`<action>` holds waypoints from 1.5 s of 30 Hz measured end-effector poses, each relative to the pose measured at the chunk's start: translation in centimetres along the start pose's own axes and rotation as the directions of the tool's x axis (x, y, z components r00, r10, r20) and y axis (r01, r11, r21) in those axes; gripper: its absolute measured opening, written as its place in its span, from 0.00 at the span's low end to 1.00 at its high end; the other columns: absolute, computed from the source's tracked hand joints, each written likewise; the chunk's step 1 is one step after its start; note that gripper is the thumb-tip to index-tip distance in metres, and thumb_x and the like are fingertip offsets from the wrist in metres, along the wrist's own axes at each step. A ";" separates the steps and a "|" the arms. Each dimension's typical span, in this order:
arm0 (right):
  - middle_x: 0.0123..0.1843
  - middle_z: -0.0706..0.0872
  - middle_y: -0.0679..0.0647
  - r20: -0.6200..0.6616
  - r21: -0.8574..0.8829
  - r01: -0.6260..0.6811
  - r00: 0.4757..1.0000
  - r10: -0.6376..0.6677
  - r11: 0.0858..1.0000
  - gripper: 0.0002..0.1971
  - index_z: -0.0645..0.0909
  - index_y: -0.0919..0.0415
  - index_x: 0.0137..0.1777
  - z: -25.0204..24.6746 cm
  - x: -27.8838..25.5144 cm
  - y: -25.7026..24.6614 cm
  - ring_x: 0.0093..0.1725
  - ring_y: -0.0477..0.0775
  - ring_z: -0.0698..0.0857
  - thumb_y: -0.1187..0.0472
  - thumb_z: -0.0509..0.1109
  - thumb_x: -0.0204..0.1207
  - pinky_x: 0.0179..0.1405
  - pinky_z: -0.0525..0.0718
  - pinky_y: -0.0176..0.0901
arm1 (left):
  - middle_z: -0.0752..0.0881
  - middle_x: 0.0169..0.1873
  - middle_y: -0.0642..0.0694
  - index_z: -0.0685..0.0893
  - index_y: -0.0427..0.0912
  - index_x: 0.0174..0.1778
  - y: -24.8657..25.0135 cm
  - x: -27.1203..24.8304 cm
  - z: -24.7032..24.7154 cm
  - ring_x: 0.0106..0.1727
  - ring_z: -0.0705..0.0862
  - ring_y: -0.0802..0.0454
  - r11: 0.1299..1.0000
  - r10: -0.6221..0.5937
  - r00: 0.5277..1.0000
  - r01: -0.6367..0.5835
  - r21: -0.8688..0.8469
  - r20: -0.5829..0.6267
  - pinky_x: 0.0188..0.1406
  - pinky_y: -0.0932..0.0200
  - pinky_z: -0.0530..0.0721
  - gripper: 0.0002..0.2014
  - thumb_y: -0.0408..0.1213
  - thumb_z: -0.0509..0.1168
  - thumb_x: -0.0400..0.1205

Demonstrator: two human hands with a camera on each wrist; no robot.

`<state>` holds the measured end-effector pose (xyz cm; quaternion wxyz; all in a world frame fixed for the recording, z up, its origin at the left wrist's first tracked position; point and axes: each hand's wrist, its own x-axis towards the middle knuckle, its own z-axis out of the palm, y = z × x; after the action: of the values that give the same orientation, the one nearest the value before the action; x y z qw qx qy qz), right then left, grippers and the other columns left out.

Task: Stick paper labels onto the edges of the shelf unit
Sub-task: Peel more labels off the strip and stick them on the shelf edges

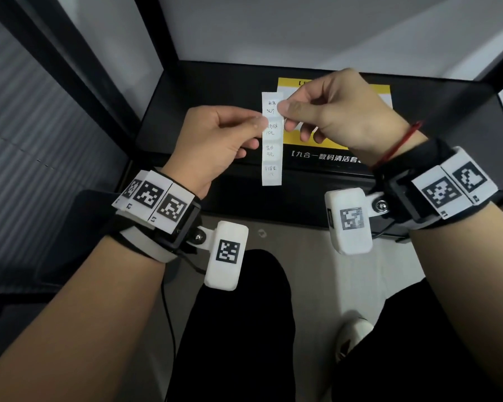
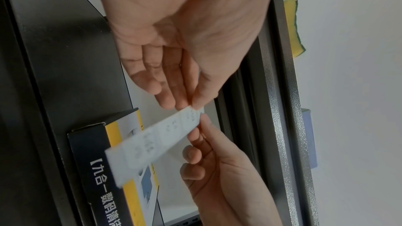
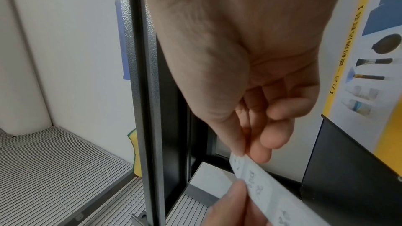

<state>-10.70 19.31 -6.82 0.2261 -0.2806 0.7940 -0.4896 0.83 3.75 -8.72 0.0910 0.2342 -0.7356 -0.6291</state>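
Observation:
A white backing strip [image 1: 271, 158] with several handwritten paper labels hangs upright above the black shelf board [image 1: 204, 91]. My left hand [image 1: 259, 130] pinches the strip's left edge near its second label. My right hand [image 1: 285, 111] pinches the top label [image 1: 270, 107] between thumb and forefinger. In the left wrist view the left hand [image 2: 192, 106] holds the strip [image 2: 152, 142] at its upper end, with the right hand's fingertips [image 2: 205, 123] just below. The right wrist view shows the right hand [image 3: 244, 156] gripping the strip [image 3: 259, 181] and the left thumb [image 3: 232, 198] on it.
A yellow and black product box [image 1: 340, 161] lies flat on the shelf under my hands. Black upright posts [image 1: 55, 62] frame the shelf on both sides. The shelf's front edge [image 1: 273, 207] runs below the strip. A yellow-green sponge [image 2: 293, 28] sits beyond the post.

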 end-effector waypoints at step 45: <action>0.37 0.89 0.40 -0.211 -0.344 0.247 0.920 -0.331 0.906 0.04 0.90 0.48 0.42 0.1 -1.3 0.9 0.28 0.38 0.82 0.52 0.76 0.77 0.39 0.76 0.23 | 0.92 0.39 0.53 0.91 0.52 0.45 -0.5 -0.5 0.8 0.42 0.91 0.53 0.960 0.167 0.983 -0.179 0.216 0.074 0.45 0.64 0.90 0.09 0.32 0.72 0.83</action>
<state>-9.86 20.49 -7.60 -0.0045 -0.3604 0.8330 -0.4197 1.05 4.66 -9.26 0.0990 0.1603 -0.8210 -0.5390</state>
